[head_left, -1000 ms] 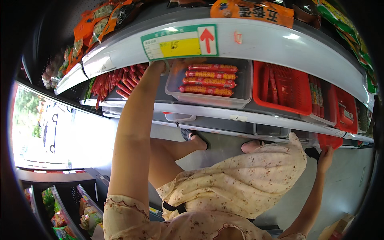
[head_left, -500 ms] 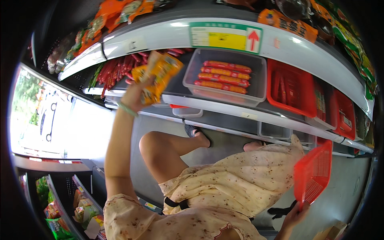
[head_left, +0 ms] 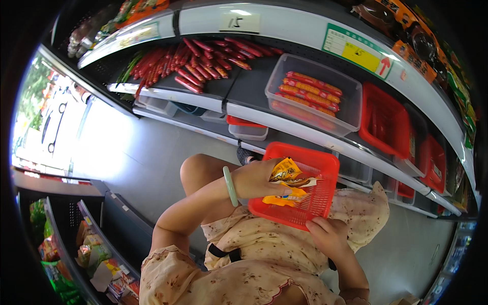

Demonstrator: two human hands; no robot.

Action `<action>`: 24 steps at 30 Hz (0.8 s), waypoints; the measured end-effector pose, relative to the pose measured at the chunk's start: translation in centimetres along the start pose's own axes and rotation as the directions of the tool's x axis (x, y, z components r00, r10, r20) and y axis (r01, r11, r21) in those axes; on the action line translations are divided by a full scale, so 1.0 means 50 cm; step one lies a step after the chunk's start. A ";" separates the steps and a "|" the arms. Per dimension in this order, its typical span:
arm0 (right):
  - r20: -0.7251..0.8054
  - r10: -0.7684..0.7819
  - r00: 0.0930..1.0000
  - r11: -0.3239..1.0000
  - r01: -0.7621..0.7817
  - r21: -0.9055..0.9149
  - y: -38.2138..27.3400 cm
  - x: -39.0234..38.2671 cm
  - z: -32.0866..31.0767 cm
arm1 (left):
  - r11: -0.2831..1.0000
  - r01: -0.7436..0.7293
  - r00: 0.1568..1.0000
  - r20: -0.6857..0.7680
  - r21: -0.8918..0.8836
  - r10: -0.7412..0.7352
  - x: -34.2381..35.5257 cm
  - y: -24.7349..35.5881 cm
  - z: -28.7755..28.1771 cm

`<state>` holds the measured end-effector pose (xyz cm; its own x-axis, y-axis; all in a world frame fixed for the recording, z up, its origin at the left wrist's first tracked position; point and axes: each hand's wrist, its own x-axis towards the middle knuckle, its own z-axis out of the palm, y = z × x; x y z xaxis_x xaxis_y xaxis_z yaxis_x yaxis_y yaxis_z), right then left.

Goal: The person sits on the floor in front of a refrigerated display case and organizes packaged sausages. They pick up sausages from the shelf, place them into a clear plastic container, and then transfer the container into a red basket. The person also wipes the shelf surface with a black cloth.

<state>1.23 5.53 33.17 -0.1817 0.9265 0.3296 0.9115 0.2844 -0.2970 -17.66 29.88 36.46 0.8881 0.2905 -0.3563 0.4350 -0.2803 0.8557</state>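
Note:
My left hand (head_left: 255, 180), with a pale green bangle at the wrist, is closed round yellow snack packets (head_left: 286, 172). It holds them inside a red plastic basket (head_left: 329, 161) with a slotted bottom. How many packets there are cannot be made out. My right hand (head_left: 328, 235) grips the near rim of this basket, thumb and fingers over its edge. The basket is tilted in front of my lap, just below the shelf front. Whether the packets touch the basket's bottom is hard to tell.
Many red-wrapped sausage sticks (head_left: 195, 63) lie loose on the shelf ahead. To their right stand a clear bin (head_left: 315, 114) of red sausages and a red basket (head_left: 381, 137). Lower shelves hold more bins (head_left: 248, 132). Another snack rack (head_left: 66, 254) is at the lower left.
My left hand has brought the yellow packets from the shelf down into the red basket. My right hand has raised the basket leftward from my right side to the middle.

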 end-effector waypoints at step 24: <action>-0.161 0.064 0.985 0.997 -0.071 -0.040 0.008 -0.085 0.046 | 0.365 0.158 0.581 -0.385 0.918 0.717 0.176 -0.001 -0.181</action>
<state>1.54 2.26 29.57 -0.0611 0.8910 0.4499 0.9361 0.2076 -0.2840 -11.22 40.71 36.69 0.7704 0.3201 0.5513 0.4355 -0.8958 -0.0884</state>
